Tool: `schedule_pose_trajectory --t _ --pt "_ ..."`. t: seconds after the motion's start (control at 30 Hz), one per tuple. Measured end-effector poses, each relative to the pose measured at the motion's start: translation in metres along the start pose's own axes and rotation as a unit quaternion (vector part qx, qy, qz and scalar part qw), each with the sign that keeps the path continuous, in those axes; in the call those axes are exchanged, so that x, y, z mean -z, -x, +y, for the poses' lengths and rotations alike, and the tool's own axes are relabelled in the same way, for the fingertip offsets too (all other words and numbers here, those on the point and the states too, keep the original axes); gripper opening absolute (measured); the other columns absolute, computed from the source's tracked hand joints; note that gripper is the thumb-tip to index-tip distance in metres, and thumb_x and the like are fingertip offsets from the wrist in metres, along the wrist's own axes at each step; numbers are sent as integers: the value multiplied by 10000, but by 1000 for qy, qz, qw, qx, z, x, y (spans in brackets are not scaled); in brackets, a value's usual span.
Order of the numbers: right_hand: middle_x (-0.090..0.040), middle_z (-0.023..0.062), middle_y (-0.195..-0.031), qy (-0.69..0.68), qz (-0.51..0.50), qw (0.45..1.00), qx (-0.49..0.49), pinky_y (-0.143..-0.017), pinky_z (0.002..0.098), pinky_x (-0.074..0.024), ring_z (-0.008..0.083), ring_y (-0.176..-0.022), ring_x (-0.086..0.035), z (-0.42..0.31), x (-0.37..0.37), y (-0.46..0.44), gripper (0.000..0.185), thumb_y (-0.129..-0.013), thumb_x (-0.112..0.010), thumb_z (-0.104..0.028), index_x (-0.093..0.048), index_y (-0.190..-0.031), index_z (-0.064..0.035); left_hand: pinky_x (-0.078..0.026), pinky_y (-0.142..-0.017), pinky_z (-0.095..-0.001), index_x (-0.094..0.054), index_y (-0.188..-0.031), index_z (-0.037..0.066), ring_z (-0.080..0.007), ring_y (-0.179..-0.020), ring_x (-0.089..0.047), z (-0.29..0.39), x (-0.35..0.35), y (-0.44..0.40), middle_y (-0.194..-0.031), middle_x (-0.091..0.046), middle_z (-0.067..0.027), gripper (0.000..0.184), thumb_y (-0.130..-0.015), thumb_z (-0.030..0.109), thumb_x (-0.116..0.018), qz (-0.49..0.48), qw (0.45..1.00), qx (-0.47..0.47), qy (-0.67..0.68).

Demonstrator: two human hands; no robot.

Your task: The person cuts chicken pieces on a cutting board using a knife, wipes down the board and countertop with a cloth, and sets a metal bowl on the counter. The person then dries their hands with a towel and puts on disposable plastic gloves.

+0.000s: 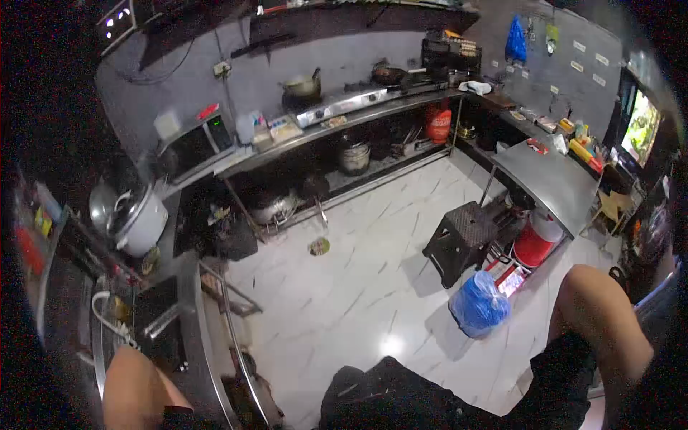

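Neither of my hands shows in the head view. My bent left arm (136, 390) comes in at the lower left, close to the metal sink counter (190, 287) and its faucet (104, 308). On the lower right, my bent right arm (602, 315) rises out of a black sleeve (566, 365), with its hand hidden past the edge of the view. A blue plastic-wrapped bundle (480, 304) sits on the floor to the left of that arm. Beyond it are a black stool (462, 240) and a red container (534, 247).
Along the back wall, a long counter holds a gas stove (344, 107), a pot (302, 87) and a wok (389, 74). A metal table (552, 179) juts out at right. A large white pot (140, 222) stands at left. Small debris (319, 246) lies on the tiled floor (344, 301).
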State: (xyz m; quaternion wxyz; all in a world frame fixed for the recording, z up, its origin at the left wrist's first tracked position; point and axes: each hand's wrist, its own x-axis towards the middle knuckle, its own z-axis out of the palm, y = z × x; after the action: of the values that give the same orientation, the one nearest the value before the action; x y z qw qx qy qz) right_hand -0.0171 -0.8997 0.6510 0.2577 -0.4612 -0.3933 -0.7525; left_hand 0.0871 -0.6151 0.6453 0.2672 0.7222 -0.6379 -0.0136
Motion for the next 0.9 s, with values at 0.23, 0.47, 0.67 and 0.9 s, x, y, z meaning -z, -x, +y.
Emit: schedule_pose_trajectory --t 0.23,0.47,0.67,0.9 --pt "-536 111 -1147 3 8 999 51 -975 524 -247 249 -1063 -478 -11 -51 44 268 -862 -503 -345 -589 -1052 -176 -364 -851 -359 -548 -1028 140 -198 -823 -511 -74 14 16 -887 -577 -52 332 -772 334 -633 26 994 -105 17" --pt "-535 115 -1141 42 17 994 97 -973 581 -233 265 -1056 -478 76 -105 94 248 -854 -501 -368 -602 -1023 -217 -358 -835 -364 -552 -987 142 -179 -768 -506 -186 63 -31 -838 -577 -22 288 -769 307 -645 64 977 -192 63" --pt "-534 119 -1136 132 22 985 112 -971 630 -222 279 -1051 -478 121 -133 108 234 -848 -499 -388 -614 -998 -252 -353 -821 -368 -555 -952 144 -163 -722 -502 -258 101 -49 -797 -576 4 253 -767 284 -655 278 900 -300 148" --pt "-450 113 -1235 247 46 959 131 -971 691 -179 321 -1142 -411 197 -136 163 219 -861 -455 -402 -579 -1011 -304 -350 -725 -406 -533 -746 142 -136 -599 -484 -340 85 -96 -619 -529 35 216 -819 343 -561 233 834 -237 441"
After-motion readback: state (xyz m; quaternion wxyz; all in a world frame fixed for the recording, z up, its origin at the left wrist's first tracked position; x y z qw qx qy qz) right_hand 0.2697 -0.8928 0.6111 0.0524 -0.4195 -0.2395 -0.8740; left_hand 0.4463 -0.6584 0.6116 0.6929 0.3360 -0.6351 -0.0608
